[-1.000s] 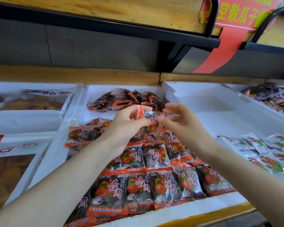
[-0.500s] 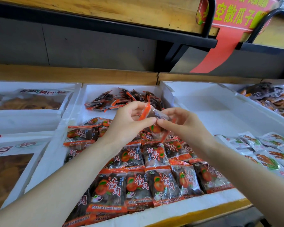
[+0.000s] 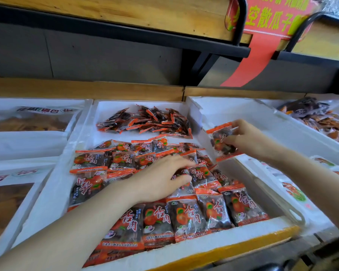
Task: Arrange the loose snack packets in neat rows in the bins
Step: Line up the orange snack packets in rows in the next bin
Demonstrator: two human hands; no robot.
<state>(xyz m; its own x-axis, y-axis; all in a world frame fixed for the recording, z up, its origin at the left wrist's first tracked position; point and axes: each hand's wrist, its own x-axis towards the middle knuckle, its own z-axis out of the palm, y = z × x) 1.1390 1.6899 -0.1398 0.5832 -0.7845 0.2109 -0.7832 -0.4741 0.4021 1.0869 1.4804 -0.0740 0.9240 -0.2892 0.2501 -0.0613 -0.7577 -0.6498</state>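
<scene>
The right hand (image 3: 250, 140) grips one orange-and-black snack packet (image 3: 221, 141) between fingers and thumb – the packet hangs tilted in the air above the wall between the middle bin (image 3: 53, 184) and the right bin (image 3: 243, 114). The left hand (image 3: 160, 182) lies low in the middle bin, its fingers stretched nearly straight and pressed on the packets a couple of rows back, holding none of them. Along the front of that bin the rows of packets (image 3: 186, 216) lie side by side, labels up, overlapping like tiles (a few further back are turned upside down). Behind them, near the back wall, sits a loose heap (image 3: 145, 123) of small packets – seemingly the same kind, though the print there is too small to read. Pale green-printed packets (image 3: 294, 192) lie at the near end of the right bin
</scene>
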